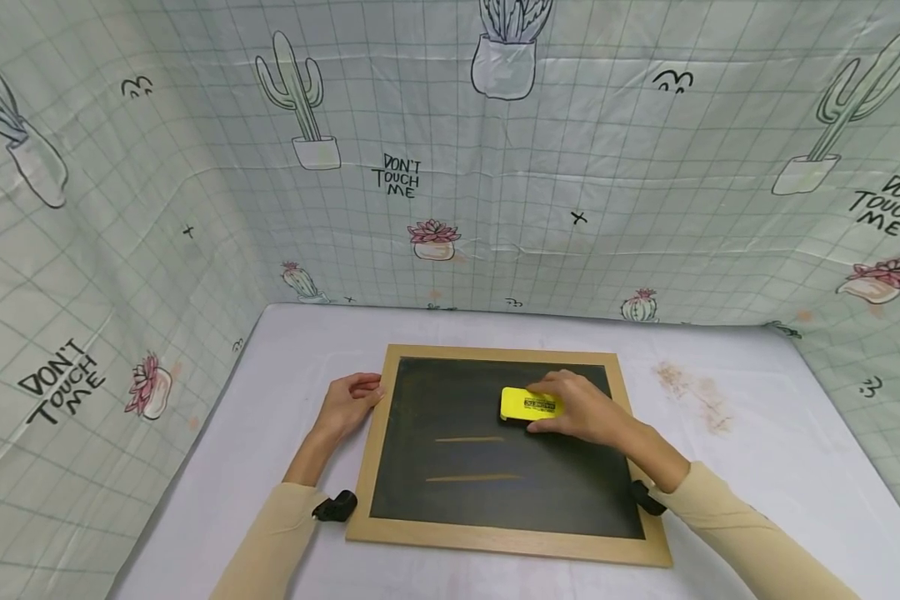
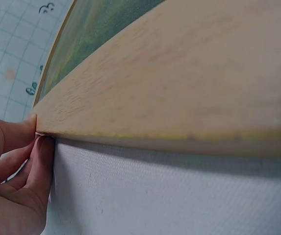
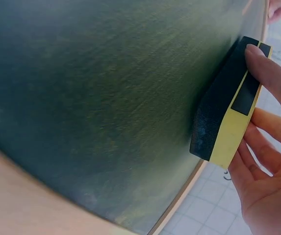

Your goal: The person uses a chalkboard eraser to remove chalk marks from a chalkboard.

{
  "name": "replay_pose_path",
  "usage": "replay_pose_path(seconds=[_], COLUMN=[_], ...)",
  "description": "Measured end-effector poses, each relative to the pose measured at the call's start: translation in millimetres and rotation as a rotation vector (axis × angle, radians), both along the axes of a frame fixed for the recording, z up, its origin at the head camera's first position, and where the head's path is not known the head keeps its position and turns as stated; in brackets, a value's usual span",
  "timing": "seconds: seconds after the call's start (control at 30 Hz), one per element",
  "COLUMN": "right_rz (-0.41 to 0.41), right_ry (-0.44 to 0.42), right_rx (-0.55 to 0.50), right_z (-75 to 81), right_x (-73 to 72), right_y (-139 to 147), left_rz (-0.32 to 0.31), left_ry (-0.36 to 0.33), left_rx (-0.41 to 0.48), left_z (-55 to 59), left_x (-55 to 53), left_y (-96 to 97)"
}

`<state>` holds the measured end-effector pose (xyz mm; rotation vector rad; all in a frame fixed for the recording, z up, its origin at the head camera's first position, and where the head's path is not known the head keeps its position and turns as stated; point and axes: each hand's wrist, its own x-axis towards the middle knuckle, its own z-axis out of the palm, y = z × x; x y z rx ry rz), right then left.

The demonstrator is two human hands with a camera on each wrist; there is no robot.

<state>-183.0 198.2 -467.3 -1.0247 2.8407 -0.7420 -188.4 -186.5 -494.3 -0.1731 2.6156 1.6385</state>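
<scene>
A chalkboard in a light wooden frame lies flat on the white-covered table. Two orange-brown chalk lines run across its lower left half. My right hand grips a yellow and black board eraser against the upper middle of the dark surface. In the right wrist view the thumb and fingers hold the eraser by its opposite sides, its black felt towards the board. At the board's left edge, my left hand pinches the wooden frame, thumb at the upper edge and fingers below it.
Brownish smudges mark the cloth right of the board. A printed grid curtain with cactus drawings stands behind the table and along both sides. Black wrist cameras sit close to the board's left and right edges.
</scene>
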Motion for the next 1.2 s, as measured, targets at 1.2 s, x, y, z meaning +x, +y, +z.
replay_pose_path(seconds=[1.2], right_rz=[0.016], right_ry=[0.027], right_rx=[-0.01], right_z=[-4.8], right_x=[38.9], right_y=[7.7], left_rz=[-0.002], left_ry=[-0.006], left_rx=[0.023], left_z=[-0.8], left_x=[-1.8], left_y=[-0.4])
